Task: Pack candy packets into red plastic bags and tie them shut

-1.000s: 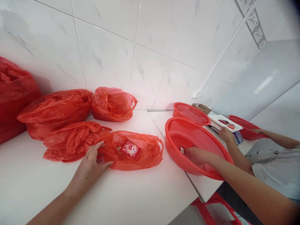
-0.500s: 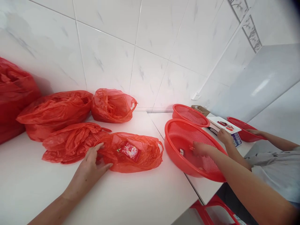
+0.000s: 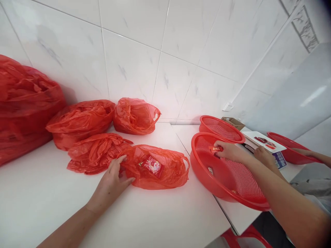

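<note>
My left hand (image 3: 113,181) grips the left edge of an open red plastic bag (image 3: 170,175), thumb in front and fingers behind. Inside that bag lies a pink-and-red snack packet (image 3: 153,165) with white print. Over the near red plastic basket (image 3: 198,165), my right hand (image 3: 229,151) pinches a small red-wrapped packet (image 3: 216,149). At the bottom of the basket a small white-and-dark packet (image 3: 210,170) is visible, along with a tiny reddish piece near its right side. A crumpled red bag (image 3: 95,155) lies just left of my left hand.
Full-looking red bags (image 3: 80,120) line the tiled wall at left, beside a very large one (image 3: 28,110). A second basket (image 3: 219,129) stands behind the near one. At right, a co-worker's hand (image 3: 263,156) is by a white box (image 3: 269,141); another reaches into a basket (image 3: 284,144).
My right hand has risen from inside the basket and now shows a red packet in its fingers. The view has shifted, so everything sits further right; my left hand stays at the bag.
</note>
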